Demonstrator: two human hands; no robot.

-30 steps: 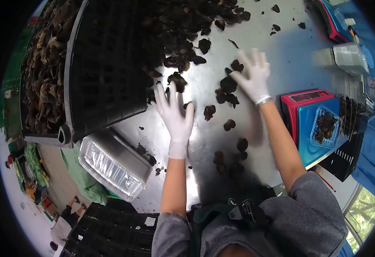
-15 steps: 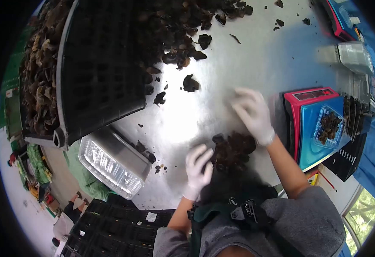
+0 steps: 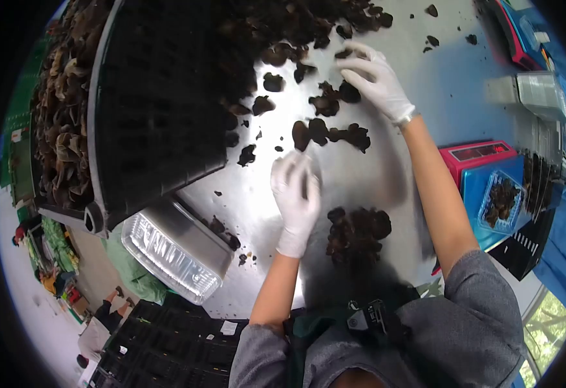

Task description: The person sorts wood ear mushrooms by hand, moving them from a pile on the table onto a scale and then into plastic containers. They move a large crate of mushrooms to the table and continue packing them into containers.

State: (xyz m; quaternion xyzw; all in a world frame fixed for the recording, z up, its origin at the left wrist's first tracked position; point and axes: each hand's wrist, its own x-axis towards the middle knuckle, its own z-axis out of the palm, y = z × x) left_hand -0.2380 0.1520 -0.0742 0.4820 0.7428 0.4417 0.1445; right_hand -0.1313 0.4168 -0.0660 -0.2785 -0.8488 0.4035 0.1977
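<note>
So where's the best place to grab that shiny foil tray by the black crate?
Probably the rolled rim of the rectangular foil tray along its long near side, coming from the table edge, where nothing blocks it. It lies tilted against the black plastic crate, and thin foil walls would likely dent.

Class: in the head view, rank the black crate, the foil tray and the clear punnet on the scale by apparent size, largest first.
1. Black crate
2. Foil tray
3. Clear punnet, though fisheye shrinks things near the edge.
</note>
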